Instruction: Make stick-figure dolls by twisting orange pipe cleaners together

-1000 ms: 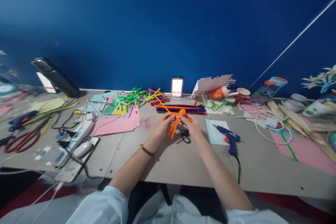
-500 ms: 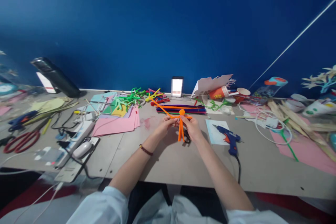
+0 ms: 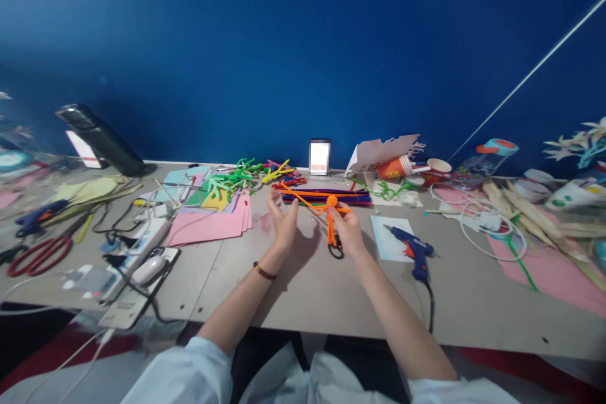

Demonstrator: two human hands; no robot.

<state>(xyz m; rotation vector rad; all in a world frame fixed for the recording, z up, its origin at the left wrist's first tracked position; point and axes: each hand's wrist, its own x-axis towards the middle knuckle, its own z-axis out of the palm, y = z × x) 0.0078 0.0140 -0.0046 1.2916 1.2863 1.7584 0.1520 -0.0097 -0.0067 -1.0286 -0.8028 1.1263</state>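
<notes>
In the head view, an orange pipe-cleaner figure [image 3: 330,211] was pinched between the closed fingers of the right hand [image 3: 349,228], above the middle of the table [image 3: 303,290]. The left hand [image 3: 284,222] was held just left of it, fingers spread wide, nothing gripped. Black-handled scissors [image 3: 336,247] were seen under the figure, a bundle of pipe cleaners [image 3: 331,196] farther off, and a blue glue gun [image 3: 413,246] to the right.

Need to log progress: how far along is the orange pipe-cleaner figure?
Done: the orange figure has a round head, arms and two legs. In hand: the right hand pinches it; the left hand is open beside it. Left, probably: one arm runs overlong, untrimmed; the scissors lie beneath.
</notes>
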